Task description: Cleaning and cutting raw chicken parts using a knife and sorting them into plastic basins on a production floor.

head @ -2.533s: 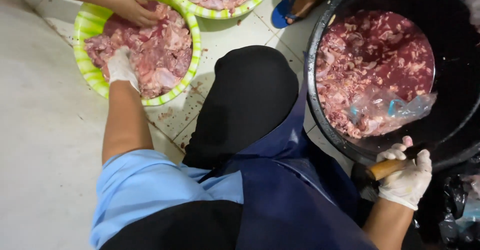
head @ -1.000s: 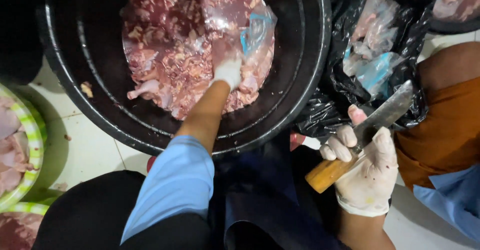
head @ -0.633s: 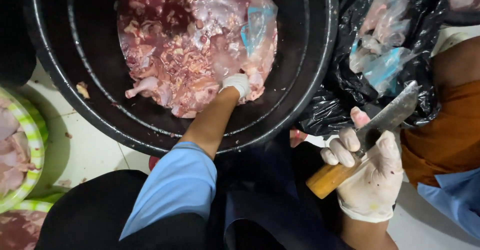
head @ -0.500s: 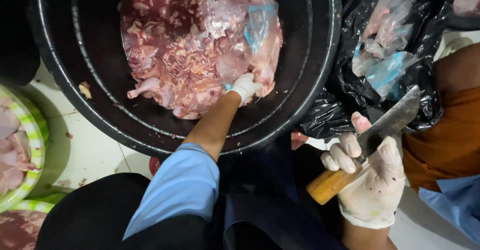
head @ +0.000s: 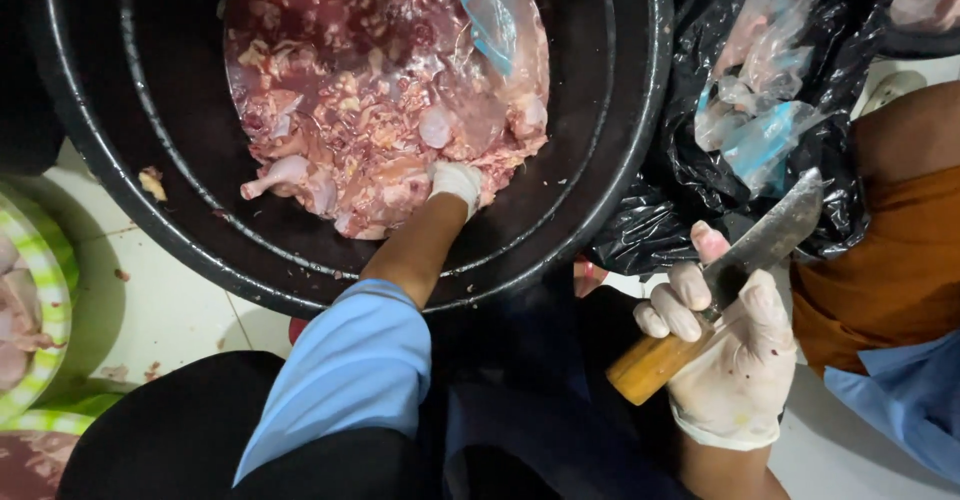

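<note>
My left hand (head: 455, 182) left the green basket and now digs into the raw meat (head: 370, 110). View swung over the black tub (head: 600, 200).

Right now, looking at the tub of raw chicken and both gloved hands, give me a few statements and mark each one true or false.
1. The left hand reaches into the big black plastic tub of raw chicken pieces. True.
2. The right hand is empty. False: its grip is closed on a wooden-handled steel knife.
3. The knife blade rests in the meat. False: it is outside the tub, near a black plastic bag.
4. Both hands wear white gloves. True.
</note>
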